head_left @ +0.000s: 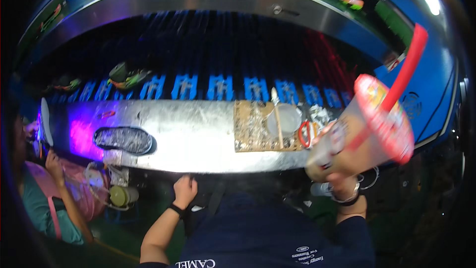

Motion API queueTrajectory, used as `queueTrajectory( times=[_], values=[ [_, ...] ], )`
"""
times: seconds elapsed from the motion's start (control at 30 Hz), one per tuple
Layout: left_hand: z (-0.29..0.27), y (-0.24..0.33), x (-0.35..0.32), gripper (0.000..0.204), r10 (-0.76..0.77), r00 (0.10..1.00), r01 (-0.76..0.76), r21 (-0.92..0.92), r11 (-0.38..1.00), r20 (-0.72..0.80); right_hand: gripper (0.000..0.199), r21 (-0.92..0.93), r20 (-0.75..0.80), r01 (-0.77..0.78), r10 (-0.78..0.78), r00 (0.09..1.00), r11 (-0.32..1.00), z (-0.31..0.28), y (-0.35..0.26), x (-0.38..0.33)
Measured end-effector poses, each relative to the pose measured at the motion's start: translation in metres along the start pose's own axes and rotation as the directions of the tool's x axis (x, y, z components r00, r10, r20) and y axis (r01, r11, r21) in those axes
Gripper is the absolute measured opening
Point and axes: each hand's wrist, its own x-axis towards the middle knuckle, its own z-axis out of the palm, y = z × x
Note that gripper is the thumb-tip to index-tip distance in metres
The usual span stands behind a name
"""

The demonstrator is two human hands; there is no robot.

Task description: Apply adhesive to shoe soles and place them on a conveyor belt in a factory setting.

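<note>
Right hand (331,177) fingers wrapped round a clear drink cup (364,131) with red straw (404,69), raised tilted over the metal workbench's (198,139) right end, while left hand (184,190) curls loosely closed at its near edge, holding nothing visible.

At three o'clock, a clear glossy plastic drink cup (359,141) carries a smooth red plastic straw (406,69). The worn, scuffed metal bench (193,139) bears a rough brown cardboard sheet (253,126) and a matt, grainy grey shoe sole (124,140) at nine o'clock.
</note>
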Motion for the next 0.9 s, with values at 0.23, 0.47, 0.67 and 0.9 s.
queueTrajectory(
  times=[0.23, 0.47, 0.67, 0.9],
  values=[
    [0.001, 0.001, -0.006, 0.014, -0.024, 1.0, 0.023, -0.038, 0.999, -0.012, 0.065, 0.006, 0.177, 0.223, -0.22, 0.959, 0.975, 0.073, 0.047, -0.018],
    [-0.001, -0.001, -0.01, 0.015, -0.027, 1.0, 0.027, 0.015, 1.0, -0.013, 0.054, 0.043, -0.002, 0.541, -0.541, 0.841, 0.84, 0.117, 0.074, -0.018],
    [0.0, 0.0, -0.007, 0.016, -0.042, 0.999, 0.042, 0.022, 0.999, 0.014, 0.057, 0.049, 0.022, 0.594, -0.596, 0.803, 0.803, 0.111, 0.078, -0.013],
    [0.004, -0.003, -0.007, 0.017, -0.038, 0.999, 0.039, 0.036, 0.999, -0.007, 0.051, 0.137, 0.049, 0.582, -0.592, 0.805, 0.802, 0.109, 0.086, -0.008]
  ],
)
